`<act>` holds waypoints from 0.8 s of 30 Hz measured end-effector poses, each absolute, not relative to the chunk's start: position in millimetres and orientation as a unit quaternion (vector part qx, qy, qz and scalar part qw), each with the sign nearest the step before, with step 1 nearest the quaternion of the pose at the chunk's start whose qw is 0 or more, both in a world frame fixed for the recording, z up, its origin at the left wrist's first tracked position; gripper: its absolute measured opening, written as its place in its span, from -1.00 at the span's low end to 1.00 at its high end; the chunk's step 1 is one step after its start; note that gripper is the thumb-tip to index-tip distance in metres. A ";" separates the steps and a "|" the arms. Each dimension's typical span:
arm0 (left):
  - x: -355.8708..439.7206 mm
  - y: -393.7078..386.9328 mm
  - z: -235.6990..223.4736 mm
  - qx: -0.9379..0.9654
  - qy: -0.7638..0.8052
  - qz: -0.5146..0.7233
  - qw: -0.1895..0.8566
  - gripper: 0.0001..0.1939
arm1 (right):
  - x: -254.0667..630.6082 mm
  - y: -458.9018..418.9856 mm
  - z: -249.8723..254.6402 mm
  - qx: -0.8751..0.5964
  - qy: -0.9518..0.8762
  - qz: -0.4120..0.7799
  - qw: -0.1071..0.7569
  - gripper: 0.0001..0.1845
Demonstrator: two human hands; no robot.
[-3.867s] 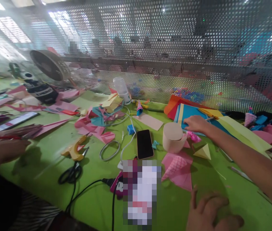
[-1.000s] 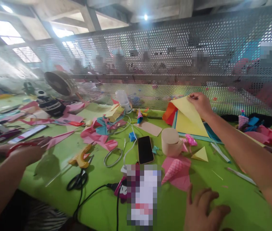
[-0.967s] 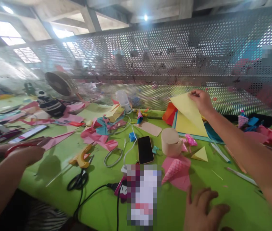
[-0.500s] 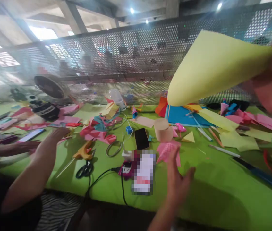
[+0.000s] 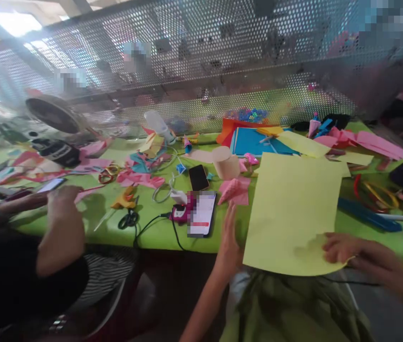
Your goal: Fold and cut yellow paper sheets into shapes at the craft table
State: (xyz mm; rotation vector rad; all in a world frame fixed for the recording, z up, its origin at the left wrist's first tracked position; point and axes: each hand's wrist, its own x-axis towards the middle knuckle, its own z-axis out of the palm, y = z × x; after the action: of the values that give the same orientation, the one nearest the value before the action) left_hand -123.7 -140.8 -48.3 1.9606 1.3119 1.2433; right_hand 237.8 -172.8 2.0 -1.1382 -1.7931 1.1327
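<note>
A yellow sheet of paper (image 5: 296, 204) lies over the front of the green table, its near edge curling past the table's rim. My right hand (image 5: 347, 251) grips this sheet by its lower right corner. Just left of the paper, my left hand (image 5: 230, 244) is open with fingers stretched forward, holding nothing. Beyond those fingertips are a pink paper square (image 5: 243, 192) and a folded pink paper piece (image 5: 229, 191) on it. A lit phone (image 5: 205, 216) rests to the left of my left hand.
A pale roll (image 5: 226, 164) and a dark phone (image 5: 198, 177) stand farther back. Blue paper sheets (image 5: 251, 141) lie behind the yellow one. At left are black-handled scissors (image 5: 128, 219), an orange glue gun (image 5: 125, 198) and a co-worker's arm (image 5: 61, 232). A perforated metal screen (image 5: 187, 76) borders the back.
My right hand has brought the yellow sheet down from the upper right onto the table's front. My left hand has shifted left in the picture, and the view has tilted downward.
</note>
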 end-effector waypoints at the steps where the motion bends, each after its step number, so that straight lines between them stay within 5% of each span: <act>1: -125.0 -145.8 -50.8 0.726 0.488 0.426 0.231 0.02 | 241.4 -176.3 -7.6 -0.431 -0.695 0.460 0.345 -0.78; 8: -120.0 -156.0 -50.1 0.875 0.406 0.177 0.195 -0.24 | 265.1 -197.2 -47.5 -0.407 -0.637 0.538 0.372 -0.81; 14: -105.7 -159.0 -39.0 0.886 0.336 0.166 0.274 -0.59 | 278.7 -207.2 -65.2 -0.402 -0.559 0.565 0.454 -0.85; 18: -98.3 -163.9 -34.1 0.839 0.395 0.243 0.285 -0.83 | 286.1 -211.4 -65.8 -0.449 -0.503 0.580 0.457 -0.42; 20: -94.9 -165.7 -33.5 0.816 0.443 0.265 0.261 -0.78 | 285.6 -211.9 -64.0 -0.481 -0.480 0.583 0.446 -0.32; 24: -87.5 -164.7 -31.9 0.778 0.516 0.255 0.252 -0.63 | 271.7 -204.0 -55.9 -0.550 -0.438 0.563 0.434 -0.45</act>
State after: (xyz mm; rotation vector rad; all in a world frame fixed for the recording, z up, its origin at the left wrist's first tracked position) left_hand -87.5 -164.7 -31.9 2.1166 1.4038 0.6946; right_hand 271.7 -204.0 -55.9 -1.3692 -1.0908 1.4023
